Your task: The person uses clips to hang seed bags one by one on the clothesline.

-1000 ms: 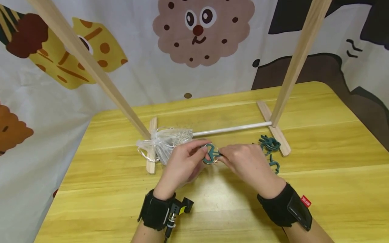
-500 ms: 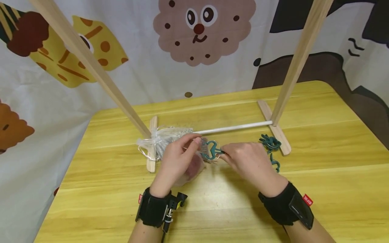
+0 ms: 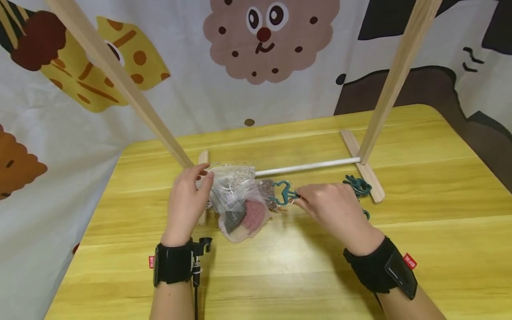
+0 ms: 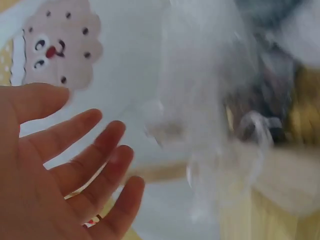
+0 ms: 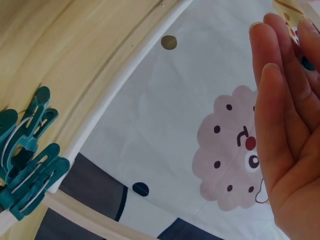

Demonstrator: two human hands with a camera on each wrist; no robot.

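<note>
At the wooden rack's base on the yellow surface (image 3: 420, 249), the right hand (image 3: 332, 209) pinches a teal clothespin (image 3: 282, 194) clipped to mesh pouches (image 3: 240, 202); the left hand (image 3: 186, 202), fingers relaxed, touches them. Spare clothespins (image 3: 357, 185) lie right.

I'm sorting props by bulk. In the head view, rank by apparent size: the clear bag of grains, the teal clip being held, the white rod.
1. Long white rod
2. Clear plastic bag of grains
3. Teal plastic clip pinched by the right hand
</note>
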